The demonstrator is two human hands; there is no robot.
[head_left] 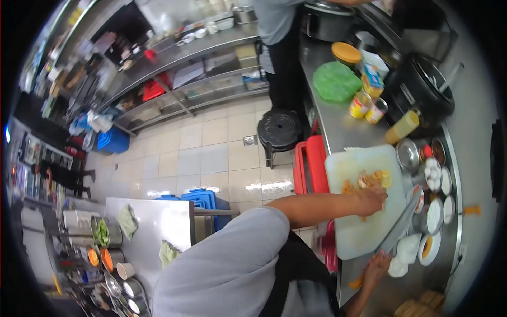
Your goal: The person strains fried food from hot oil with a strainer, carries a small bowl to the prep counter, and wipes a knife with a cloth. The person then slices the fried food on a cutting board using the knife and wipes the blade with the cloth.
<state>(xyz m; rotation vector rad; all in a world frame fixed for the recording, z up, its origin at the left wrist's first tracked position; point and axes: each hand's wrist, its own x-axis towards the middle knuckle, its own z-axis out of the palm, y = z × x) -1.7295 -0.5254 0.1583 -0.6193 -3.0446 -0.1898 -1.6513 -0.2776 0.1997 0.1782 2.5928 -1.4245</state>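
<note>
A green cloth lies far along the steel bench, with two yellow tins just beside it and a jar with an orange lid beyond. A bottle of yellow liquid lies tilted near a black cooker. Small bowls cluster at the right. On the tiled floor stands a black stool, a red crate near it; blue crates sit to the left. Another person stands far off.
</note>
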